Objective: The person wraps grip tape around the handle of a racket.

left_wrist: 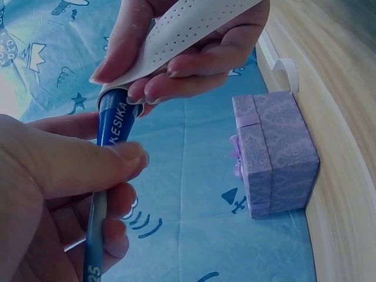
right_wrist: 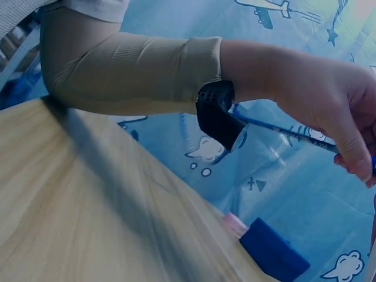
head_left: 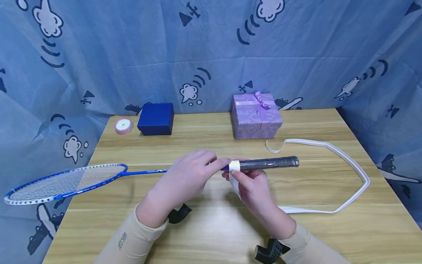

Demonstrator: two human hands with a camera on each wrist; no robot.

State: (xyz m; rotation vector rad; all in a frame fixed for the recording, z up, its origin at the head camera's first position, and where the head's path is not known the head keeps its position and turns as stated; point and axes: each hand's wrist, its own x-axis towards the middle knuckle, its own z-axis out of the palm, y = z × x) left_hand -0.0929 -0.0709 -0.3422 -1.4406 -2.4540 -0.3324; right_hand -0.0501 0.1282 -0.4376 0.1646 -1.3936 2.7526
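A blue badminton racket (head_left: 141, 172) is held level above the table, its strung head to the left and its dark handle (head_left: 270, 162) to the right. My left hand (head_left: 189, 170) grips it around the shaft and blue cone, with the thumb along the cone in the left wrist view. White perforated grip tape (left_wrist: 182, 38) circles the handle's end beside the cone. My right hand (head_left: 257, 187) pinches this tape between thumb and fingers, close against the handle. The tape's long tail loops over the table to the right. In the right wrist view the right hand is mostly hidden.
At the back of the table stand a purple gift box (head_left: 257, 119) with a bow and a dark blue box (head_left: 156, 119). A pink ribbon roll (head_left: 123, 125) lies left of the blue box. A patterned blue cloth (head_left: 211, 44) hangs behind and at the sides.
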